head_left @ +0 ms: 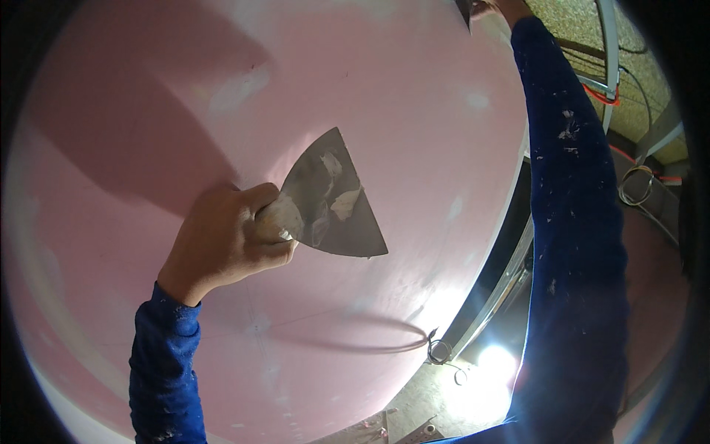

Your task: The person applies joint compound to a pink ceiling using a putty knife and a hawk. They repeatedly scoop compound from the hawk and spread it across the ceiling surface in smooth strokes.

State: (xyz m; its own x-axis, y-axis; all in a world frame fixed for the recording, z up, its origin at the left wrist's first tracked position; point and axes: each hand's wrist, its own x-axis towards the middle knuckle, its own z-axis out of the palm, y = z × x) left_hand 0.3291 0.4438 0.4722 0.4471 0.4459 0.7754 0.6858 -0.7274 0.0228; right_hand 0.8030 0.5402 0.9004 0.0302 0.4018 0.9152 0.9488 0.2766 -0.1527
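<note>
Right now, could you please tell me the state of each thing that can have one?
Scraper: smeared with pale material
Left hand: closed on the scraper
Right hand: mostly cut off, grip unclear
Sleeves: pale-flecked
Pink surface: pale-patched
Lamp: lit
Cable near lamp: coiled

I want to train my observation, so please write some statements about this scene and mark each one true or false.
1. The left grip holds a scraper. True.
2. The scraper is perfectly clean. False: pale smears are on it.
3. The upper edge partly cuts off the right grip. True.
4. The right sleeve is yellow. False: it is blue with pale spots.
5. A bright light shines at the lower right. True.
</note>
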